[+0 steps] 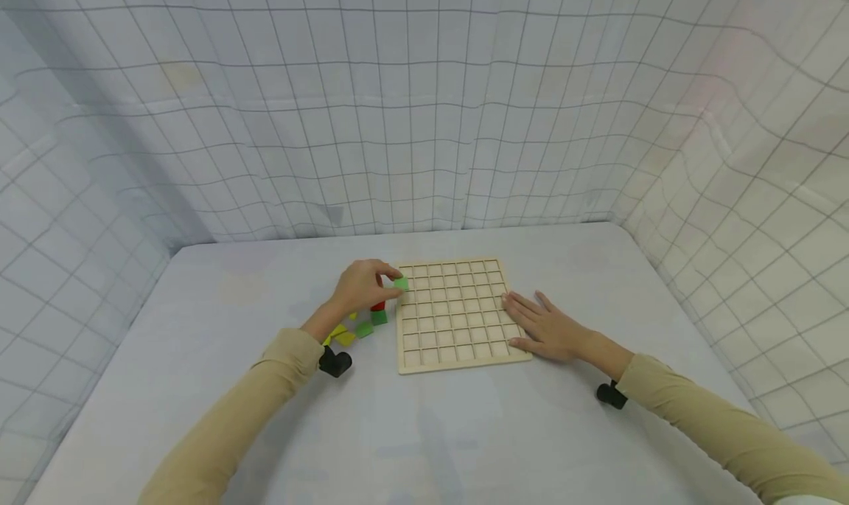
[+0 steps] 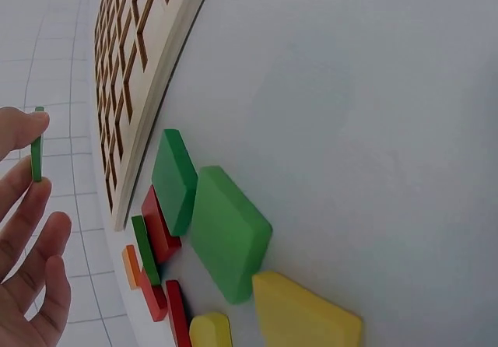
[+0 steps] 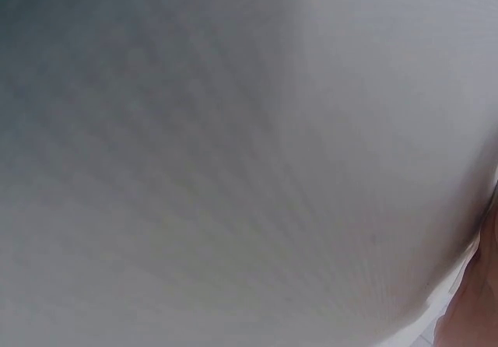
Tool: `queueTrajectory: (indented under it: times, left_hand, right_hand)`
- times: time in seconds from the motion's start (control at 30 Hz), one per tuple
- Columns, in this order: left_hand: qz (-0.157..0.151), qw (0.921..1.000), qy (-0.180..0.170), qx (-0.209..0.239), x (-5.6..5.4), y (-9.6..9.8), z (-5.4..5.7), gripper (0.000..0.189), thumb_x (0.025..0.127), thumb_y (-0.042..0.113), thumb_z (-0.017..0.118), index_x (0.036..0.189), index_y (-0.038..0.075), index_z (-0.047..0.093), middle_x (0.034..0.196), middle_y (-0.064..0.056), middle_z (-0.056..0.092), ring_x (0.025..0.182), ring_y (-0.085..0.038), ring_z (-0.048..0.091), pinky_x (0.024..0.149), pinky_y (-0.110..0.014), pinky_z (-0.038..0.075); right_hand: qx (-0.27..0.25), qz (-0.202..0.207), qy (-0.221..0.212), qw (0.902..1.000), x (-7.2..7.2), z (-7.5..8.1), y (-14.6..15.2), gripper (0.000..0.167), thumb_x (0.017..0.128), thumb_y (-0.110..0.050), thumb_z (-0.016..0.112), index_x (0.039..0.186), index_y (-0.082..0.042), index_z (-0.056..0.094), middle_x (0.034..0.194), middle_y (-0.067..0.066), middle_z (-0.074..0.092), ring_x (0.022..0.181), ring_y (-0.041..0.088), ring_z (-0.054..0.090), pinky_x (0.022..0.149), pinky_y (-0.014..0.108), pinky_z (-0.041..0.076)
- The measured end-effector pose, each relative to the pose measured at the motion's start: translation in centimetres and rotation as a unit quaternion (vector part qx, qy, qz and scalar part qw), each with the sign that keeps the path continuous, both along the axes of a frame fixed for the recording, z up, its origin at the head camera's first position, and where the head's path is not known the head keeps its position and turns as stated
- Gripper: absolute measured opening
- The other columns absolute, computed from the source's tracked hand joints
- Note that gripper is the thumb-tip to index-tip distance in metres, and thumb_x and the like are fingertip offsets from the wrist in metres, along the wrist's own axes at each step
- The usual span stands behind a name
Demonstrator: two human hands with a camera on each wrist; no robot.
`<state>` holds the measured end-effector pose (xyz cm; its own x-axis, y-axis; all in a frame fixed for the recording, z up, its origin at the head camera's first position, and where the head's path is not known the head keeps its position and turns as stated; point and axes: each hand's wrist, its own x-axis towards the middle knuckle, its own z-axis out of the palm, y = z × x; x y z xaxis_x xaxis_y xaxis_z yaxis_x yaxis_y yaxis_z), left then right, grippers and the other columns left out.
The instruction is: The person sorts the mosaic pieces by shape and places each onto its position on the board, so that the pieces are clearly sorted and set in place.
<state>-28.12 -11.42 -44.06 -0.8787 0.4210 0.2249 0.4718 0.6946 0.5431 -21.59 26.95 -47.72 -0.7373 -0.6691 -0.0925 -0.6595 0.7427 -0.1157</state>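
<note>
Mid-frame, left hand (image 1: 361, 285) is pinching a green tile (image 1: 402, 284) (fingertip grip, may slip); right hand (image 1: 549, 331) is resting straight-fingered on the board (image 1: 464, 363).

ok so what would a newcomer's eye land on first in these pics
Probably the pale gridded board in the middle of the white table, with the right hand resting at its right edge. Next, the bright green tile pinched in the left hand at the board's far left corner. The left wrist view also shows a colourful cluster of loose pieces lying beside the board.
</note>
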Motion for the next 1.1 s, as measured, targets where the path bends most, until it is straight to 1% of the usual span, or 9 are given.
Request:
queueTrajectory:
  times: [0.17, 0.3, 0.5, 0.63, 0.8, 0.97, 1.03, 1.1]
  left_hand:
    - [-0.005, 1.0000, 0.002, 0.001, -0.5, 1.4, 0.1, 0.031, 0.077, 0.030, 0.079, 0.102, 0.012, 0.076, 0.096, -0.006, 0.073, 0.062, -0.010, 0.056, 0.052, -0.023, 0.042]
    - [-0.004, 1.0000, -0.001, -0.002, -1.0, 2.5, 0.2, 0.031, 0.078, 0.031, 0.078, 0.103, 0.013, 0.076, 0.097, -0.005, 0.073, 0.064, -0.012, 0.058, 0.052, -0.023, 0.043]
    - [-0.010, 0.9999, 0.002, -0.003, -1.8, 4.0, 0.0, 0.031, 0.078, 0.031, 0.078, 0.104, 0.013, 0.076, 0.097, -0.005, 0.073, 0.066, -0.011, 0.059, 0.053, -0.022, 0.044]
    - [-0.004, 0.9999, -0.011, 0.002, -2.1, 4.9, 0.2, 0.030, 0.079, 0.030, 0.077, 0.104, 0.014, 0.076, 0.099, -0.006, 0.073, 0.065, -0.012, 0.059, 0.053, -0.022, 0.043]
    - [0.006, 0.9995, -0.031, 0.000, -2.6, 6.0, 0.5, 0.029, 0.080, 0.031, 0.075, 0.105, 0.017, 0.076, 0.104, -0.004, 0.072, 0.068, -0.011, 0.061, 0.053, -0.021, 0.043]
    - [0.008, 0.9991, -0.041, 0.007, -3.1, 7.3, 0.3, 0.029, 0.081, 0.030, 0.073, 0.106, 0.016, 0.075, 0.105, -0.004, 0.072, 0.063, -0.011, 0.058, 0.053, -0.020, 0.042]
    - [0.013, 0.9990, -0.040, 0.012, -3.3, 7.8, 0.2, 0.029, 0.081, 0.030, 0.073, 0.105, 0.016, 0.076, 0.104, -0.004, 0.072, 0.060, -0.009, 0.055, 0.051, -0.020, 0.040]
    - [0.016, 0.9990, -0.038, 0.015, -3.6, 8.4, 0.0, 0.029, 0.081, 0.031, 0.074, 0.105, 0.016, 0.076, 0.103, -0.005, 0.072, 0.055, -0.008, 0.050, 0.047, -0.020, 0.036]
  right_hand:
    - [0.003, 0.000, 0.002, 1.0000, -0.1, -0.2, 0.1, 0.075, 0.100, -0.046, 0.043, 0.153, -0.002, 0.014, 0.161, 0.014, 0.011, 0.149, 0.030, 0.012, 0.116, 0.060, 0.007]
    - [-0.007, 0.002, 0.004, 1.0000, 0.0, 0.0, 0.1, 0.075, 0.099, -0.045, 0.044, 0.153, -0.001, 0.016, 0.161, 0.016, 0.013, 0.149, 0.032, 0.014, 0.115, 0.062, 0.007]
    - [0.002, -0.001, 0.000, 1.0000, -0.1, -0.1, 0.2, 0.076, 0.100, -0.046, 0.043, 0.154, -0.002, 0.013, 0.161, 0.014, 0.011, 0.149, 0.030, 0.011, 0.116, 0.061, 0.006]
    - [0.003, 0.000, 0.000, 1.0000, -0.2, -0.3, 0.2, 0.076, 0.099, -0.046, 0.043, 0.154, -0.003, 0.013, 0.162, 0.013, 0.010, 0.150, 0.029, 0.010, 0.116, 0.060, 0.005]
    - [0.001, 0.000, 0.000, 1.0000, -0.3, -0.3, 0.2, 0.076, 0.099, -0.046, 0.043, 0.154, -0.004, 0.012, 0.162, 0.012, 0.010, 0.150, 0.028, 0.010, 0.117, 0.059, 0.004]
    - [0.003, 0.001, -0.004, 1.0000, -0.3, -0.3, 0.3, 0.075, 0.100, -0.046, 0.043, 0.154, -0.004, 0.012, 0.162, 0.012, 0.009, 0.150, 0.028, 0.009, 0.117, 0.060, 0.004]
    - [0.002, 0.001, -0.005, 1.0000, -0.3, -0.3, 0.3, 0.075, 0.100, -0.045, 0.043, 0.154, -0.004, 0.012, 0.162, 0.013, 0.009, 0.150, 0.029, 0.009, 0.117, 0.060, 0.004]
    - [-0.004, 0.003, -0.005, 1.0000, -0.2, -0.3, 0.3, 0.075, 0.100, -0.045, 0.043, 0.154, -0.003, 0.012, 0.162, 0.014, 0.010, 0.150, 0.030, 0.009, 0.116, 0.061, 0.004]
